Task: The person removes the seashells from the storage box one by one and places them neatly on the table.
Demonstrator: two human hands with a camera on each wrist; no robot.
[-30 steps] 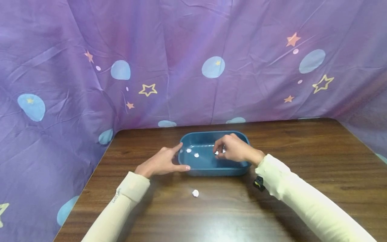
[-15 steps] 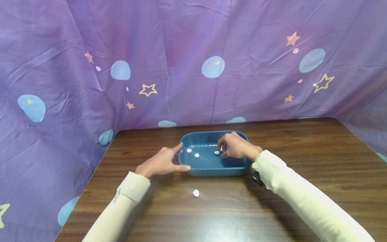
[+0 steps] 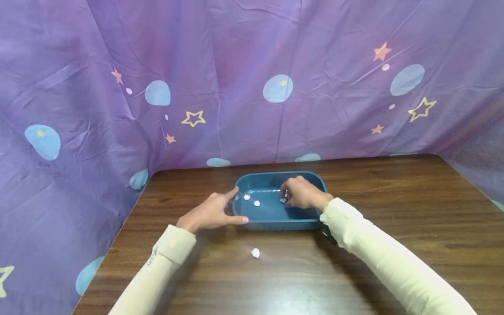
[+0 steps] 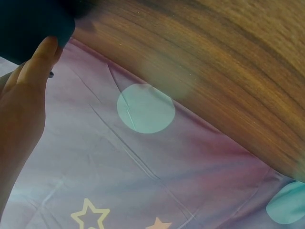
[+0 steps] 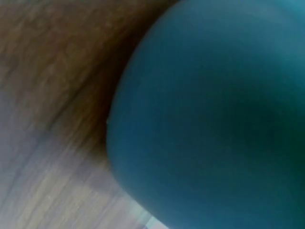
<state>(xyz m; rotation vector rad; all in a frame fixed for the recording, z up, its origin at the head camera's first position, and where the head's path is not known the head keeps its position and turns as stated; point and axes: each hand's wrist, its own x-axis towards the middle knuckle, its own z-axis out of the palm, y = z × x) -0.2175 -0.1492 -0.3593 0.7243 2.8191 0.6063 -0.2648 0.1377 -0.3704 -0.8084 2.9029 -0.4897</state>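
A blue oblong tub [image 3: 275, 225] stands on the wooden table. My left hand [image 3: 210, 212] is spread at its left end, the thumb on the near rim and a straight finger at the far left rim. In the left wrist view its fingers lie along the tub's dark wall [image 4: 28, 28]. My right hand [image 3: 301, 192] reaches into the tub with curled fingers, its fingertips at a small white lump [image 3: 283, 200]. A second white bit [image 3: 286, 194] shows partly behind the fingers. Two other white lumps [image 3: 246, 197] lie at the tub's left side. The right wrist view shows only the tub's blurred outside.
One more white lump [image 3: 255, 253] lies on the table [image 3: 220, 271] in front of the tub. A purple curtain [image 3: 236, 87] with stars and blue spots hangs behind the table and along its left side. Something small and dark [image 3: 328, 235] sits under the right cuff.
My right hand drew slightly right off the front white lump, then came back left over it, with the second white bit shifting left. The left hand and tub stayed put.
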